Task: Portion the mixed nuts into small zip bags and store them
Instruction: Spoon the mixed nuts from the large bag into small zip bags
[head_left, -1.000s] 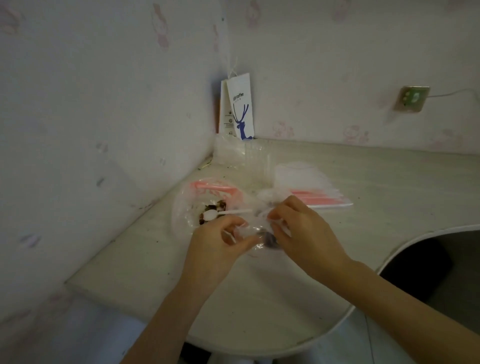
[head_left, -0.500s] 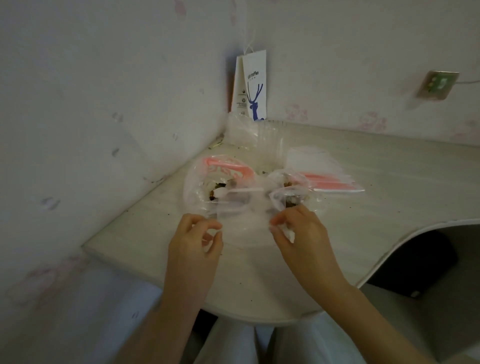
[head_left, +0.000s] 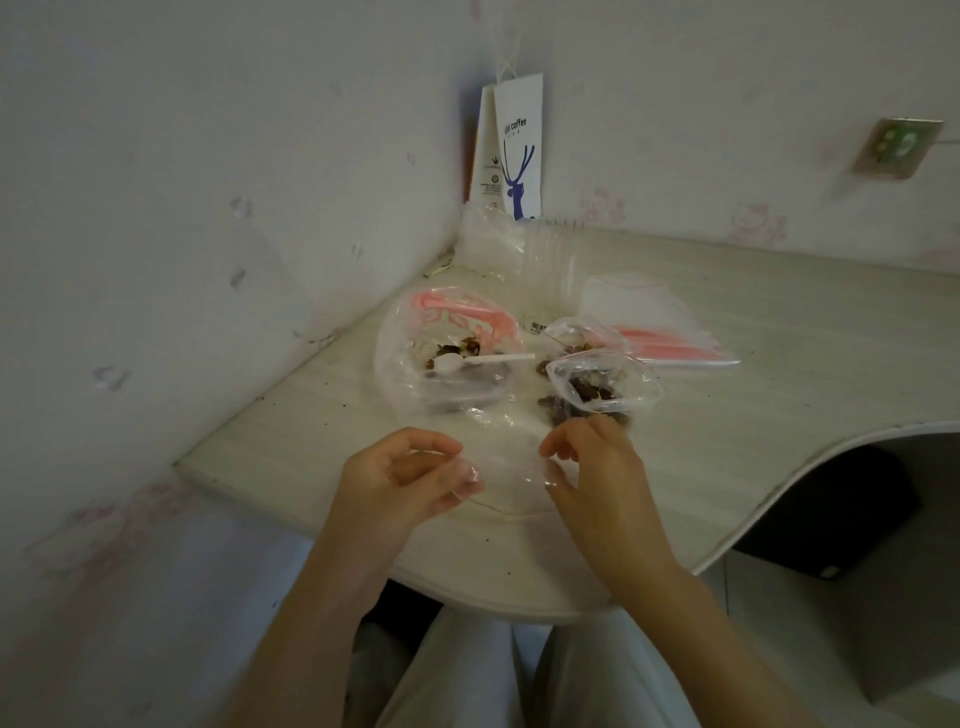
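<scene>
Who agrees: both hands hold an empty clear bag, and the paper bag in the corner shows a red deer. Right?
One slip: in the head view the deer on the paper bag is blue, not red. The rest stands: the left hand and right hand hold an empty clear bag.

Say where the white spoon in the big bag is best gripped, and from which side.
Grip the white spoon by its handle's free end, from the right and above: its bowl lies left among the nuts in the large bag, the handle points right. The right hand is nearer, but it and the left hand pinch an empty clear bag.
</scene>
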